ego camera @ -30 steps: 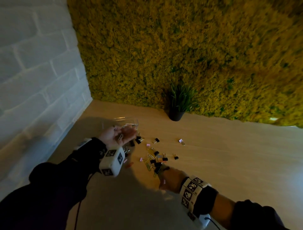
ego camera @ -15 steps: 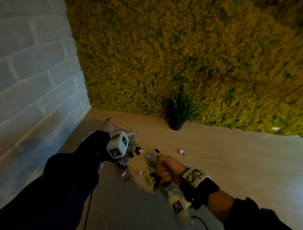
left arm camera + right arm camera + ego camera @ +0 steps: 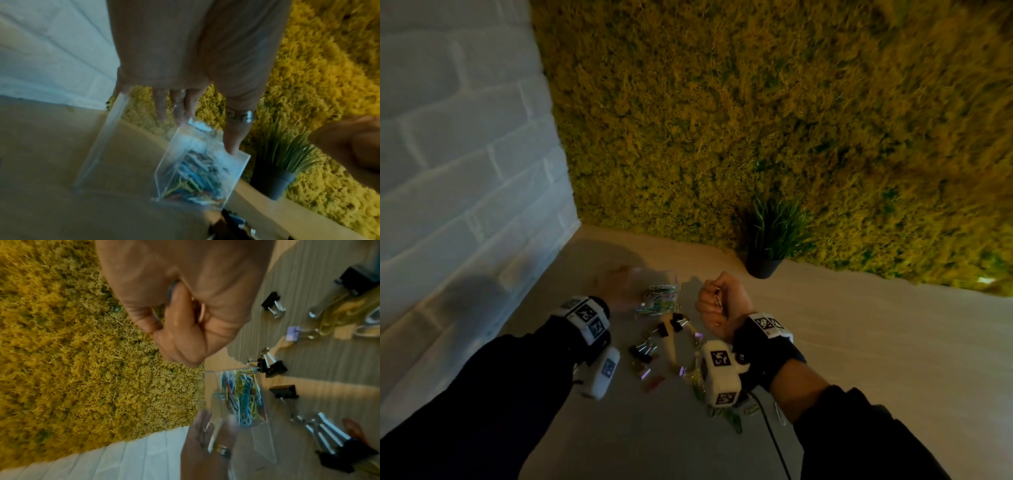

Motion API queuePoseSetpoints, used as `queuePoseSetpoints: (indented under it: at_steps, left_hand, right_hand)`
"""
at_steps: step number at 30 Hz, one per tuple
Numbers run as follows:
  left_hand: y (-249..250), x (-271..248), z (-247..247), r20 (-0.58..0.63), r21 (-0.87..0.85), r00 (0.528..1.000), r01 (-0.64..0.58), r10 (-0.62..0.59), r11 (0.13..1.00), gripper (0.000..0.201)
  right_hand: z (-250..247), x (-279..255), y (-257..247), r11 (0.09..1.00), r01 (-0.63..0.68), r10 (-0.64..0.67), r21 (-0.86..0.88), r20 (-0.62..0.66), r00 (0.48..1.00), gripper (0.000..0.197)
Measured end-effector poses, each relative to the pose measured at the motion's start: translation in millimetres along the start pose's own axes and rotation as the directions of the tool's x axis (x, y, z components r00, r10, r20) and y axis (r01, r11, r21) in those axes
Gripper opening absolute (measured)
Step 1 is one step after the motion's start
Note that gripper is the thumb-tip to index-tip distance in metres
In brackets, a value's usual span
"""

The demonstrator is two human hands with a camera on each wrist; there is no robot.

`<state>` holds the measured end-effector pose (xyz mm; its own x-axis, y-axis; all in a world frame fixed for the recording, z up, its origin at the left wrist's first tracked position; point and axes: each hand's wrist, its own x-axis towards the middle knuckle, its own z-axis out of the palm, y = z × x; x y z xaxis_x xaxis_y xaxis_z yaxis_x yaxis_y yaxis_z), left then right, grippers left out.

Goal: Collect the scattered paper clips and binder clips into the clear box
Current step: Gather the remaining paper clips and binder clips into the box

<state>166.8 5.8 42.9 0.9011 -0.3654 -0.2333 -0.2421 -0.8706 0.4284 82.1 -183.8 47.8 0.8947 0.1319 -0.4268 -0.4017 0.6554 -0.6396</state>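
The clear box (image 3: 672,277) stands open on the wooden table, with coloured paper clips (image 3: 242,399) lying inside it. My left hand (image 3: 619,287) reaches over it, and the straight fingers (image 3: 232,146) touch its rim (image 3: 244,164) while the thumb is by the raised lid (image 3: 102,138). My right hand (image 3: 717,301) is a raised fist just right of the box, gripping paper clips, one of which pokes out. Black binder clips (image 3: 664,330) and loose paper clips (image 3: 722,411) lie scattered in front of the box, below both wrists. More binder clips (image 3: 271,368) show in the right wrist view.
A small potted plant (image 3: 767,246) stands against the yellow-green moss wall (image 3: 756,120) behind my right hand. A white brick wall (image 3: 448,171) borders the table on the left. Bare wooden table (image 3: 893,342) stretches to the right.
My right hand has closed on clips from the pile, lifted and moved up beside the box. My left hand has turned from palm up to reach over the box.
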Motion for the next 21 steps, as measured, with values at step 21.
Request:
queuePoseSetpoints:
  at_steps: [21]
  left_hand:
    - [-15.0,4.6,27.1,-0.086,-0.316,0.996,0.001,-0.03,0.949,0.064]
  right_hand:
    - [23.6,20.4,1.2,0.998,-0.001,0.006,-0.063,0.073,0.997,0.021]
